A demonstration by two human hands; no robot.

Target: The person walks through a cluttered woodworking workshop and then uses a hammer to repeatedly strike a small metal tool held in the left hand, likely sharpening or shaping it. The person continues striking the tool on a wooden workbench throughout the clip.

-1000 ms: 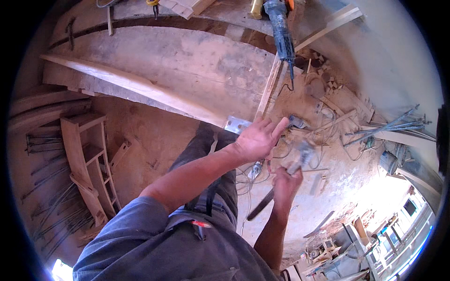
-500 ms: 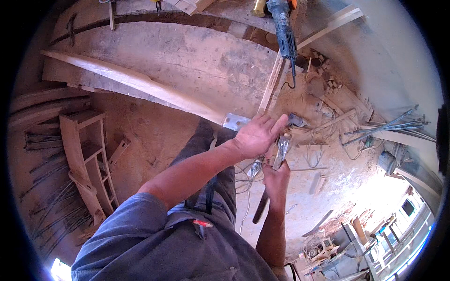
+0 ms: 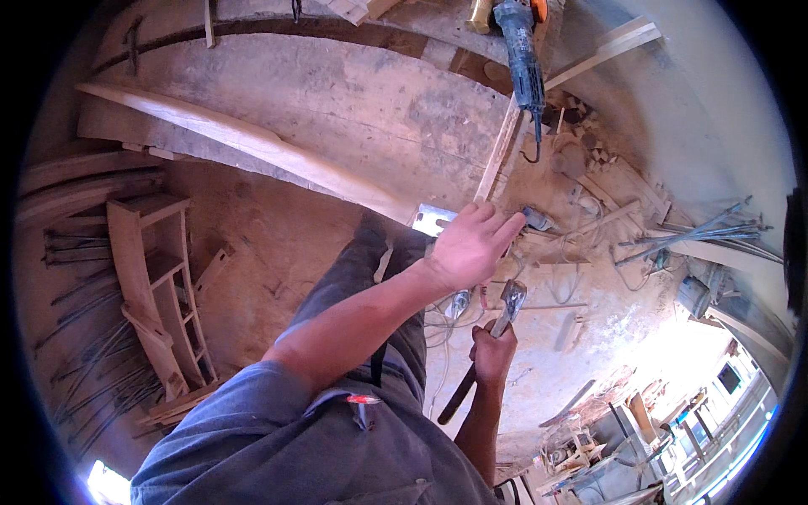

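Observation:
My right hand (image 3: 495,352) is closed round the handle of a hammer (image 3: 511,301), its metal head up and its dark handle end slanting down to the left. Just above the hammer, my left hand (image 3: 467,246) shows its back, with the fingers bent over. A shiny slotted metal plate (image 3: 433,220) sticks out from under that hand, beside the end of a long shaped wooden piece (image 3: 252,141). What the fingers press on is partly hidden. That wooden piece lies along the near edge of a broad, dusty workbench (image 3: 337,88).
A corded power tool (image 3: 520,63) lies at the bench's far right end, near a wooden strip (image 3: 498,160). A curved wooden frame (image 3: 160,278) stands at left. Metal rods (image 3: 707,227) and wood scraps lie at right. Cables run over the dusty floor near my legs.
My right hand has drawn the hammer down, away from my left hand, so a gap shows between them. My left hand and the metal plate sit slightly further right in view.

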